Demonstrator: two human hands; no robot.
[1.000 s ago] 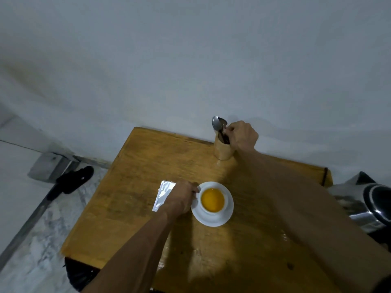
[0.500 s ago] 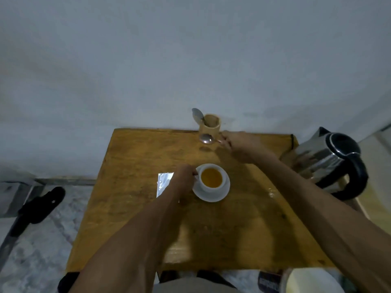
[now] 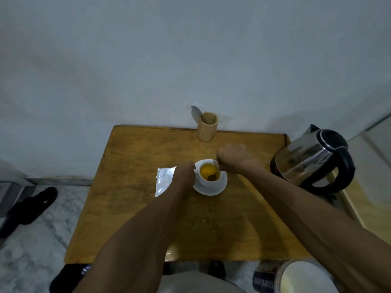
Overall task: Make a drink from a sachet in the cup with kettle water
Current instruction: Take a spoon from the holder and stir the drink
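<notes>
The white cup (image 3: 209,172) of orange drink sits on its round saucer (image 3: 210,188) mid-table (image 3: 135,218). Right hand (image 3: 232,157), its grip closed, holds a spoon (image 3: 213,176) dipped in; left hand (image 3: 186,174) pinches the cup's handle. A flat silver sachet (image 3: 164,182) lies just beside.

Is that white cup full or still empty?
Partly full. The cup on its saucer holds orange-yellow liquid, and the right hand has a spoon dipped into it.
</notes>
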